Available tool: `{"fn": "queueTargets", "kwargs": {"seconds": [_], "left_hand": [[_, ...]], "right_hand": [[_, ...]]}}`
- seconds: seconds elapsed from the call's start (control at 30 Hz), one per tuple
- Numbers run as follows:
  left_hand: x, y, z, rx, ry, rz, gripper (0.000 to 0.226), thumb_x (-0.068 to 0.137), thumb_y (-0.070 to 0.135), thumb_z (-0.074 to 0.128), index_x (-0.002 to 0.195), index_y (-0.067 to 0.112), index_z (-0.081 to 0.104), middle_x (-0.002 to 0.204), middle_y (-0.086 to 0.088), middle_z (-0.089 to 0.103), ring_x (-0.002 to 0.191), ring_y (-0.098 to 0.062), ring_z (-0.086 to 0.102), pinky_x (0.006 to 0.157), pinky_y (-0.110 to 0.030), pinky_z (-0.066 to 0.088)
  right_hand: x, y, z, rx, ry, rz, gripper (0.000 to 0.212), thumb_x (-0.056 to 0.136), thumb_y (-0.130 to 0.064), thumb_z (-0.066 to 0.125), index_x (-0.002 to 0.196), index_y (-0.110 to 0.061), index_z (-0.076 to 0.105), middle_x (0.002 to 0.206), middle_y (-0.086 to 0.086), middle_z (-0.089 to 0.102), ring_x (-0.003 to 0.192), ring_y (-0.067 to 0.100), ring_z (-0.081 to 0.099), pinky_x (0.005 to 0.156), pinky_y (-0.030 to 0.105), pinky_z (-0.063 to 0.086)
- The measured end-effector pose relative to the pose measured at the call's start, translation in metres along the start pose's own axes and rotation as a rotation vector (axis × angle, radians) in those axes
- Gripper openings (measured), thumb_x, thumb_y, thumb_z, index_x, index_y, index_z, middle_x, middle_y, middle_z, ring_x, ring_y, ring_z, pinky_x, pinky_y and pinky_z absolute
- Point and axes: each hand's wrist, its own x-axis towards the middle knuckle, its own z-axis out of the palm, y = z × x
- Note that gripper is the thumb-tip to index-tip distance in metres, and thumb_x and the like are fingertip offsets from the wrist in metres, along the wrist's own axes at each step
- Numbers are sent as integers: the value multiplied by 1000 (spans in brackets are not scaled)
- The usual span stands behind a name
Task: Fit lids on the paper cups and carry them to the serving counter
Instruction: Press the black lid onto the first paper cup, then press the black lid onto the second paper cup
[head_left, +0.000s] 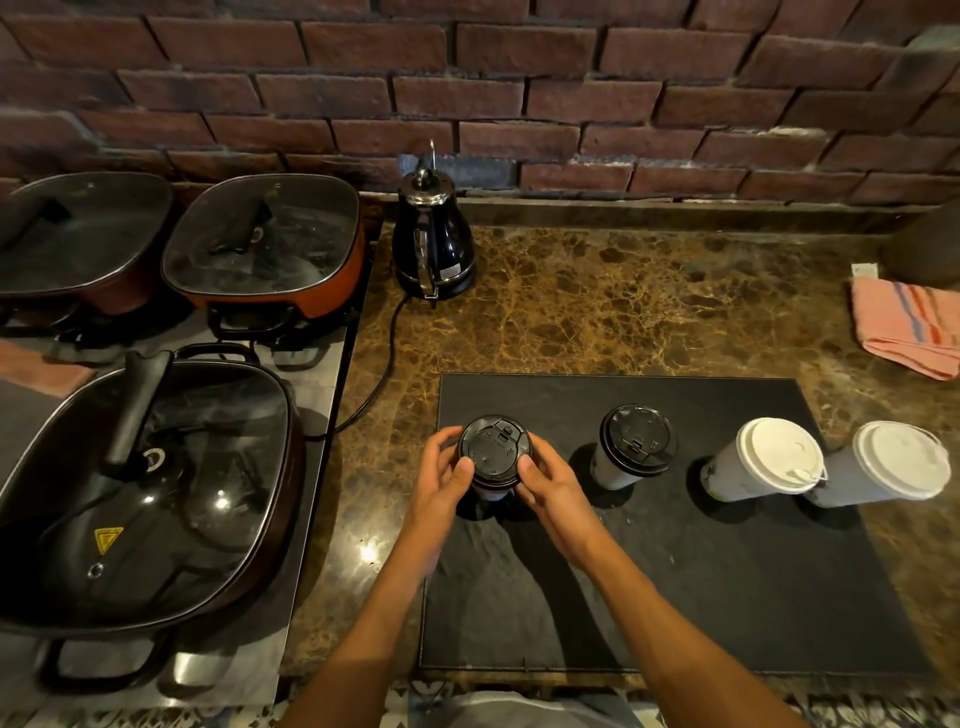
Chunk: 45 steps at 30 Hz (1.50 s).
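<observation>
Four paper cups are standing upright in a row on the dark mat. The leftmost cup (491, 491) is wearing a black lid (494, 452) and is almost hidden under it. The second cup (613, 470) is also carrying a black lid (638, 440). The two tall cups on the right are wearing white lids (781, 454) (903, 460).

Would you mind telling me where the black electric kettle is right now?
The black electric kettle stands at the back of the brown marble counter, against the brick wall, just right of the orange lidded pan.
</observation>
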Motion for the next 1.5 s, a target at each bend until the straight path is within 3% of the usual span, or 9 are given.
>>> {"fn": "queueTargets", "kwargs": {"seconds": [0.17,0.4,0.57,0.73,0.9,1.03,1.13,1.4,1.5], "left_hand": [[2,6,-1,26,36,45,51,88,31,68,135,31,49,140,-6,57,134,-19,54,112,-40,44],[1,41,10,232,106,270,43,96,21,63,135,33,51,141,8,54,134,-8,50,112,-35,44],[5,74,72,609,7,562,44,95,37,53,138,27,50,145,9,45,140,1,35,115,-15,25],[12,68,135,1017,-135,649,55,95,48,49,144,22,49,157,-5,40,150,-23,26,119,-38,23],[27,46,174,1332,-207,617,64,90,56,49,145,24,47,159,-12,38,151,-31,23,120,-48,23],[37,30,188,1476,-233,571,72,84,63,51,147,29,43,159,-12,39,150,-34,26,120,-51,24],[40,22,194,1549,-261,489,78,80,67,52,149,32,41,160,-12,36,149,-37,26,117,-51,26],[42,20,200,1594,-203,457,64,81,45,71,139,28,50,146,-15,48,129,-39,46,94,-49,48],[39,28,197,1541,-169,431,62,85,43,66,143,30,49,147,-16,45,130,-40,43,93,-51,46]], "right_hand": [[-6,-13,1,-84,57,-7,52,102,-14,55,151,-12,37,154,10,45,141,21,42,119,46,34],[-47,-48,-27,-161,154,-215,49,100,-20,58,148,-21,44,152,-2,48,138,4,46,106,17,44],[-86,-58,-78,-151,382,-401,41,99,-23,57,139,-23,54,139,-6,62,130,6,55,105,30,46],[-99,-32,-131,-428,468,-334,50,99,-18,62,146,-23,45,150,-4,49,138,8,45,113,31,38],[-72,1,-158,-850,369,-158,70,95,-24,63,155,-18,28,161,0,32,148,14,27,118,28,22],[-31,9,-165,-1040,238,-264,68,86,-33,62,147,-18,38,146,3,49,136,20,44,113,43,39],[-3,17,-166,-1127,178,-256,71,88,-46,57,151,-24,32,149,-2,47,139,20,41,114,43,35],[32,32,-168,-1055,140,-127,70,87,-45,59,149,-27,34,155,-1,42,150,23,25,123,49,16],[26,17,-167,-911,98,-143,57,80,-49,65,131,-31,47,136,-2,58,135,23,46,114,48,36]]}}
